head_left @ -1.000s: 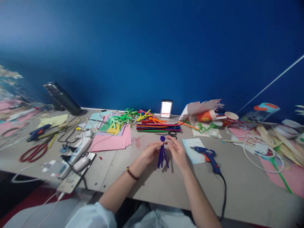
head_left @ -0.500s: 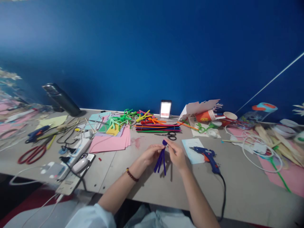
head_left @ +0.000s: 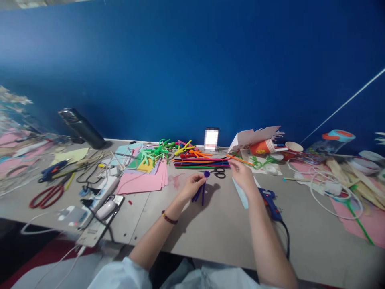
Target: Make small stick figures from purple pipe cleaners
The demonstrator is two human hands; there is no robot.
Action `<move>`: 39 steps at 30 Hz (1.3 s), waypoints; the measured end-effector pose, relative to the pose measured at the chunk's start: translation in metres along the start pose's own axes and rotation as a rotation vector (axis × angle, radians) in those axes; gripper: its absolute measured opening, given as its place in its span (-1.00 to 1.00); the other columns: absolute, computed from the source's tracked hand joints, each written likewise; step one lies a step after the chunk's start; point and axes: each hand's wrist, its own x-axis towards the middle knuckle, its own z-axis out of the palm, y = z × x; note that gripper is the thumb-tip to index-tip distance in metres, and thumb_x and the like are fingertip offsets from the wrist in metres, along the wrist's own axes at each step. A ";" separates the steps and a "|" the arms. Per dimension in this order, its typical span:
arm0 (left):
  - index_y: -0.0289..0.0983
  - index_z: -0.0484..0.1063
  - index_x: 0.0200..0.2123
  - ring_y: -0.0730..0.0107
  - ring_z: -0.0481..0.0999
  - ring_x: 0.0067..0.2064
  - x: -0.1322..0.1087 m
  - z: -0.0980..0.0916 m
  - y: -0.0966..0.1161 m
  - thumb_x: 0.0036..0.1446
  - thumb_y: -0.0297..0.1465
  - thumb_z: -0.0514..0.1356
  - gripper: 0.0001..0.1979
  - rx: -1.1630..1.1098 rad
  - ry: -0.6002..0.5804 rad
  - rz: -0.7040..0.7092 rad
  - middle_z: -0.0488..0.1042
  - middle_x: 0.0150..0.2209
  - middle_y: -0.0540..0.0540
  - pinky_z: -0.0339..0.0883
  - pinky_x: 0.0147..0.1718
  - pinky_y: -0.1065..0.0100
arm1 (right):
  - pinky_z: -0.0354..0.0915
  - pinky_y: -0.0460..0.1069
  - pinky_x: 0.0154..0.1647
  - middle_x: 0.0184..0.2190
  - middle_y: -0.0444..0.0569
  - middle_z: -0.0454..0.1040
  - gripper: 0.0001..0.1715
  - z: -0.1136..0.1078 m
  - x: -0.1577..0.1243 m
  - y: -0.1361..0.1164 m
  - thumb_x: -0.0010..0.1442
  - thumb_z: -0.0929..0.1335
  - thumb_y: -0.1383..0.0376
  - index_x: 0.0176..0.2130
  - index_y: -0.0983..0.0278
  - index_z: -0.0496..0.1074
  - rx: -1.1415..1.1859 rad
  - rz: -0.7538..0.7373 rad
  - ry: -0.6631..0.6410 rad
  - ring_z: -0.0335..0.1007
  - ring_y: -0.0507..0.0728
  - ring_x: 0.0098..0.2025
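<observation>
My left hand (head_left: 193,187) pinches a purple pipe-cleaner piece (head_left: 206,174) just below its round, coiled head. Several purple legs of the piece hang down under my fingers. My right hand (head_left: 243,176) is at the right end of a bundle of coloured pipe cleaners (head_left: 201,163), its fingertips drawn together there. Whatever lies between those fingertips is too small to make out. Black-handled scissors (head_left: 220,173) lie between my two hands, in front of the bundle. My right forearm partly covers a blue hot glue gun (head_left: 270,203) and a light blue paper sheet (head_left: 241,194).
Pink paper (head_left: 140,182) and green pipe-cleaner shapes (head_left: 155,152) lie left of the bundle. A power strip (head_left: 100,196) with cables and red-handled scissors (head_left: 48,196) are farther left. At the back stands a phone (head_left: 211,139); paper cups (head_left: 263,147) lie right of it.
My right hand has left the purple piece and moved forward and right to the bundle's end. My left hand still holds the piece, now slightly farther left. The view has shifted slightly.
</observation>
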 end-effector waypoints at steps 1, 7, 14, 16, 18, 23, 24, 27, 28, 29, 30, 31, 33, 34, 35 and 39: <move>-0.28 0.39 -0.53 0.51 0.28 -0.54 0.001 -0.001 0.002 -0.05 -0.26 0.26 -0.79 0.085 -0.040 0.006 0.33 -0.59 0.06 0.14 -0.51 0.43 | 0.33 0.09 -0.07 -0.16 0.05 0.55 -0.65 0.001 0.012 0.007 0.13 0.23 0.31 -0.16 0.26 0.51 -0.040 0.017 -0.030 0.46 0.20 -0.14; -0.27 0.44 -0.43 0.25 0.41 -0.16 0.021 0.005 0.007 0.05 -0.41 0.16 -0.93 0.711 0.031 0.472 0.44 -0.26 -0.12 0.26 -0.16 0.25 | 0.29 0.08 -0.10 -0.18 0.11 0.54 -0.55 0.020 0.052 0.046 0.06 0.23 0.46 -0.08 0.29 0.49 -0.277 0.139 -0.116 0.45 0.22 -0.18; -0.26 0.42 -0.33 0.21 0.42 -0.08 0.063 0.016 -0.023 0.10 -0.48 0.11 -0.91 0.956 0.131 0.688 0.45 -0.14 -0.19 0.29 -0.11 0.18 | 0.30 0.05 -0.16 -0.27 0.07 0.55 -0.69 0.024 0.057 0.059 -0.06 0.34 0.44 -0.26 0.30 0.54 -0.254 0.116 -0.250 0.44 0.20 -0.23; -0.26 0.41 -0.31 0.19 0.40 -0.02 0.066 0.014 -0.030 0.10 -0.49 0.10 -0.89 0.972 0.171 0.733 0.45 -0.10 -0.19 0.28 -0.05 0.14 | 0.31 0.01 -0.25 -0.38 0.02 0.55 -0.81 0.020 0.057 0.056 -0.05 0.36 0.38 -0.36 0.29 0.54 -0.230 0.135 -0.262 0.45 0.17 -0.31; -0.24 0.41 -0.31 0.20 0.37 0.03 0.065 0.010 -0.032 0.11 -0.48 0.11 -0.89 0.992 0.165 0.782 0.43 -0.05 -0.19 0.25 0.00 0.11 | 0.30 -0.03 -0.33 -0.46 -0.03 0.54 -0.87 0.015 0.057 0.051 -0.02 0.35 0.33 -0.44 0.28 0.53 -0.191 0.141 -0.288 0.44 0.13 -0.39; -0.22 0.44 -0.31 0.15 0.21 0.21 0.054 0.007 -0.025 0.12 -0.41 0.13 -0.91 1.049 0.132 0.900 0.26 0.17 -0.18 0.09 0.15 0.00 | 0.25 -0.07 -0.43 -0.55 -0.10 0.50 -0.80 0.001 0.057 0.027 -0.01 0.33 0.20 -0.49 0.27 0.49 0.032 0.201 -0.327 0.39 0.08 -0.48; -0.22 0.44 -0.32 0.14 0.18 0.23 0.054 0.008 -0.024 0.12 -0.40 0.13 -0.90 1.065 0.140 0.917 0.23 0.19 -0.18 0.06 0.17 -0.02 | 0.24 -0.08 -0.44 -0.56 -0.11 0.49 -0.79 -0.001 0.057 0.022 -0.01 0.32 0.20 -0.50 0.27 0.47 0.051 0.207 -0.313 0.38 0.07 -0.49; -0.21 0.45 -0.33 0.14 0.15 0.25 0.054 0.010 -0.025 0.13 -0.41 0.13 -0.90 1.103 0.198 0.947 0.21 0.21 -0.19 -0.01 0.19 -0.07 | 0.23 -0.08 -0.41 -0.56 -0.12 0.49 -0.80 -0.004 0.057 0.012 -0.02 0.31 0.22 -0.50 0.27 0.47 0.072 0.165 -0.294 0.39 0.07 -0.47; -0.21 0.45 -0.33 0.14 0.15 0.25 0.054 0.011 -0.026 0.13 -0.42 0.13 -0.90 1.110 0.220 0.950 0.22 0.20 -0.19 -0.02 0.20 -0.08 | 0.24 -0.09 -0.41 -0.56 -0.12 0.49 -0.81 -0.003 0.057 0.010 -0.02 0.31 0.22 -0.48 0.27 0.47 0.092 0.158 -0.298 0.39 0.07 -0.47; -0.21 0.45 -0.32 0.14 0.15 0.25 0.054 0.011 -0.027 0.13 -0.42 0.13 -0.90 1.112 0.242 0.951 0.23 0.20 -0.20 -0.02 0.20 -0.09 | 0.25 -0.09 -0.41 -0.57 -0.13 0.49 -0.82 -0.002 0.057 0.010 -0.02 0.31 0.23 -0.47 0.27 0.47 0.122 0.163 -0.303 0.40 0.07 -0.48; -0.21 0.45 -0.32 0.14 0.15 0.25 0.054 0.010 -0.028 0.12 -0.42 0.13 -0.90 1.109 0.263 0.950 0.23 0.20 -0.19 -0.02 0.20 -0.10 | 0.26 -0.09 -0.42 -0.58 -0.13 0.48 -0.83 -0.001 0.057 0.010 -0.02 0.31 0.25 -0.46 0.27 0.46 0.158 0.174 -0.307 0.40 0.06 -0.49; -0.20 0.45 -0.32 0.14 0.16 0.25 0.054 0.010 -0.028 0.12 -0.42 0.14 -0.91 1.102 0.281 0.949 0.23 0.20 -0.19 -0.02 0.20 -0.10 | 0.27 -0.10 -0.44 -0.61 -0.15 0.46 -0.85 0.001 0.057 0.010 -0.02 0.31 0.26 -0.46 0.27 0.45 0.198 0.194 -0.304 0.39 0.06 -0.52; -0.19 0.45 -0.31 0.12 0.17 0.24 0.054 0.010 -0.029 0.11 -0.42 0.15 -0.91 1.077 0.306 0.950 0.23 0.20 -0.18 0.01 0.19 -0.10 | 0.28 -0.11 -0.50 -0.66 -0.17 0.41 -0.90 0.006 0.058 0.014 -0.03 0.32 0.30 -0.47 0.28 0.42 0.285 0.273 -0.286 0.36 0.03 -0.58; -0.18 0.45 -0.30 0.13 0.19 0.23 0.055 0.010 -0.030 0.10 -0.42 0.15 -0.91 1.064 0.304 0.954 0.25 0.19 -0.17 0.03 0.18 -0.08 | 0.28 -0.12 -0.54 -0.68 -0.18 0.39 -0.92 0.009 0.059 0.017 -0.02 0.32 0.31 -0.48 0.28 0.41 0.324 0.330 -0.271 0.33 0.01 -0.62; -0.18 0.45 -0.30 0.14 0.21 0.22 0.055 0.011 -0.031 0.10 -0.42 0.16 -0.90 1.053 0.293 0.960 0.27 0.18 -0.16 0.05 0.18 -0.06 | 0.27 -0.12 -0.58 -0.68 -0.19 0.38 -0.92 0.013 0.059 0.021 -0.01 0.32 0.32 -0.47 0.28 0.40 0.359 0.394 -0.256 0.30 -0.01 -0.66; -0.19 0.44 -0.27 0.19 0.23 0.21 0.058 0.013 -0.033 0.11 -0.46 0.14 -0.88 1.034 0.219 0.984 0.34 0.12 -0.16 0.09 0.18 0.00 | 0.26 -0.17 -0.65 -0.72 -0.21 0.33 -0.88 0.025 0.061 0.038 0.07 0.30 0.32 -0.48 0.28 0.37 0.363 0.530 -0.204 0.24 -0.06 -0.72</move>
